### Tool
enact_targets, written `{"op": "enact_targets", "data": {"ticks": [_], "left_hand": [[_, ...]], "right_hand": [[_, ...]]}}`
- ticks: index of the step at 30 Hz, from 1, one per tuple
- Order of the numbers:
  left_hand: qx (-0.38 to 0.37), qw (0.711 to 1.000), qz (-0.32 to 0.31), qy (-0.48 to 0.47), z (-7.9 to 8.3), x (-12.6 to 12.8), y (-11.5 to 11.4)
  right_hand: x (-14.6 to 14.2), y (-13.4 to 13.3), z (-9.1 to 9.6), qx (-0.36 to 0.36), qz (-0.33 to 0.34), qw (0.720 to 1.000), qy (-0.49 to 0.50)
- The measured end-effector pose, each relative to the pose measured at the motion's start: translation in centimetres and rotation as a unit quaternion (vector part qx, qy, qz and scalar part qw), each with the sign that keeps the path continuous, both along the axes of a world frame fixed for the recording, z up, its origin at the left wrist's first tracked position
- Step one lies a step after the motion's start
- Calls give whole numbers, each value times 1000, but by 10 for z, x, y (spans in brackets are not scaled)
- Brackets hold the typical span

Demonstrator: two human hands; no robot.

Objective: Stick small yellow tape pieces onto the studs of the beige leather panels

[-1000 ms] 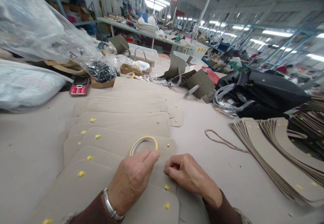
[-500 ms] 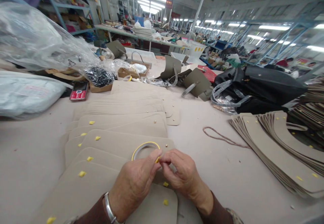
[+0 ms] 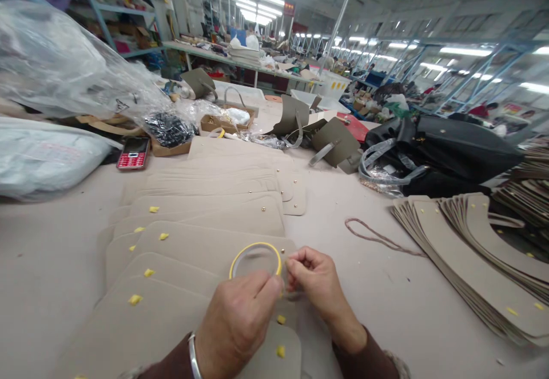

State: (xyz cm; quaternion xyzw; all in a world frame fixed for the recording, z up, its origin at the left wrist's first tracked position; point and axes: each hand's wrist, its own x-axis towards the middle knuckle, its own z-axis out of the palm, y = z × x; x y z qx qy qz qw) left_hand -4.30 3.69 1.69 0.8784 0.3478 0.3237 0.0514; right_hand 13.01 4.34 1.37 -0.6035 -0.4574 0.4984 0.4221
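My left hand (image 3: 242, 316) is closed around the near edge of a thin yellow-rimmed roll of tape (image 3: 256, 258), holding it upright over a fanned row of beige leather panels (image 3: 201, 219). My right hand (image 3: 315, 282) is pinched at the roll's right side, its fingertips together on what looks like the tape's end. Small yellow tape pieces (image 3: 134, 299) dot the panels' left ends, and brass studs sit near their right ends.
A red phone (image 3: 134, 152) lies at the far left beside clear plastic bags (image 3: 64, 64). Olive bag parts (image 3: 334, 139) and black bags (image 3: 446, 150) lie behind. A fanned stack of curved beige pieces (image 3: 472, 253) fills the right. A cord loop (image 3: 373, 236) lies between.
My right hand rose from the panel to the roll and pinched at its edge. The roll shifted slightly to the right and stands a little higher.
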Motion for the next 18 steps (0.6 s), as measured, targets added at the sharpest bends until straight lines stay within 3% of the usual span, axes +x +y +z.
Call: {"op": "enact_targets", "data": {"ticks": [4, 8, 14, 18], "left_hand": [[-31, 993, 48, 105, -9, 2, 8], [-49, 979, 44, 191, -18, 4, 15], [-54, 979, 43, 192, -19, 5, 17], [-66, 978, 41, 192, -19, 4, 17]], "right_hand": [[13, 13, -6, -14, -3, 1000, -3], [16, 18, -13, -14, 19, 999, -45], [11, 21, -14, 13, 44, 990, -131], [5, 24, -9, 66, 65, 968, -233]]}}
